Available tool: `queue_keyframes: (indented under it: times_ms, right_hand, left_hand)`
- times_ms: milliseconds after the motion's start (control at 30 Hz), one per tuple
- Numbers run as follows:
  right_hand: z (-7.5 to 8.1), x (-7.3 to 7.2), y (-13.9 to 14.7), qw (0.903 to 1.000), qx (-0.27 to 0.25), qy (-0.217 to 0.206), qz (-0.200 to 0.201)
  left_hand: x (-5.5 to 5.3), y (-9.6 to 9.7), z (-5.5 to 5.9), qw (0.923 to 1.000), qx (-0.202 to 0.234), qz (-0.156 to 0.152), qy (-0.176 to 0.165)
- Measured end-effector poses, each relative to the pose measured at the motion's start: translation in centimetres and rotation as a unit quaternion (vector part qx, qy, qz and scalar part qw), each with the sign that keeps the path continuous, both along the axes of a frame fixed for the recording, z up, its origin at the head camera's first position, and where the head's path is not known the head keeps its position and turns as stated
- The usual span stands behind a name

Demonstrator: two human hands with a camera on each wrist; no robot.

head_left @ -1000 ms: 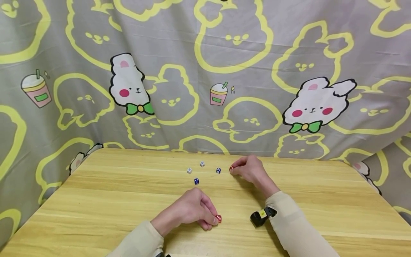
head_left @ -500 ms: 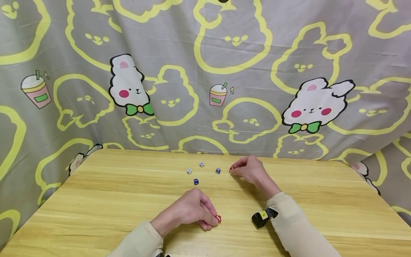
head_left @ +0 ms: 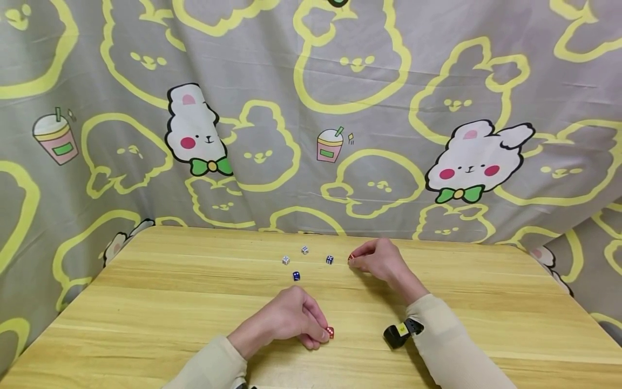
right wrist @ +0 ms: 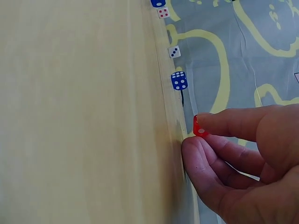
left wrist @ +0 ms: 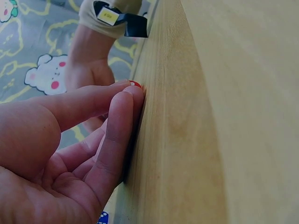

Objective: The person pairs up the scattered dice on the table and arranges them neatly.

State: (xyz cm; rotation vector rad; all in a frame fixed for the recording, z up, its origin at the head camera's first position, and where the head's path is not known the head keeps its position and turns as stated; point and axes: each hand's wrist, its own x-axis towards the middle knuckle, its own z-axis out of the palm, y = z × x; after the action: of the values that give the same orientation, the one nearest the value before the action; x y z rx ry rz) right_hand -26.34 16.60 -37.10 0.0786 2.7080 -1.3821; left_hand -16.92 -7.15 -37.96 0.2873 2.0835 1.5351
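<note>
Near the front of the table, my left hand (head_left: pixel 293 316) pinches a red die (head_left: pixel 330 332) between thumb and fingers, low against the wood. In the left wrist view only a sliver of that red die (left wrist: pixel 135 84) shows past the fingertips. Farther back on the right, my right hand (head_left: pixel 381 260) holds a second red die (head_left: pixel 351 258); the right wrist view has this die (right wrist: pixel 200 127) at the index fingertip and thumb. Just left of the right hand lies a blue die (head_left: pixel 330 260). Another blue die (head_left: pixel 296 276) lies beyond the left hand.
Two white dice (head_left: pixel 285 260) lie at the back, left of the blue die by the right hand. The wooden table (head_left: pixel 170 302) ends at a patterned grey curtain (head_left: pixel 272 70). A black wrist camera (head_left: pixel 397 336) hangs at the right sleeve.
Both hands keep their hold on the red dice in nearly the same places. The head view has shifted very slightly; the other dice stay put on the table.
</note>
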Motion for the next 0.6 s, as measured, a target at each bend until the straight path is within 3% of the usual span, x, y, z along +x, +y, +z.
queue_keyframes:
  times_ms: [600]
  right_hand:
    - [0.29, 0.94, 0.18, 0.9999, -0.009, 0.003, 0.012]
  left_hand:
    - [-0.05, -0.10, 0.01, 1.0000, 0.003, -0.006, 0.000]
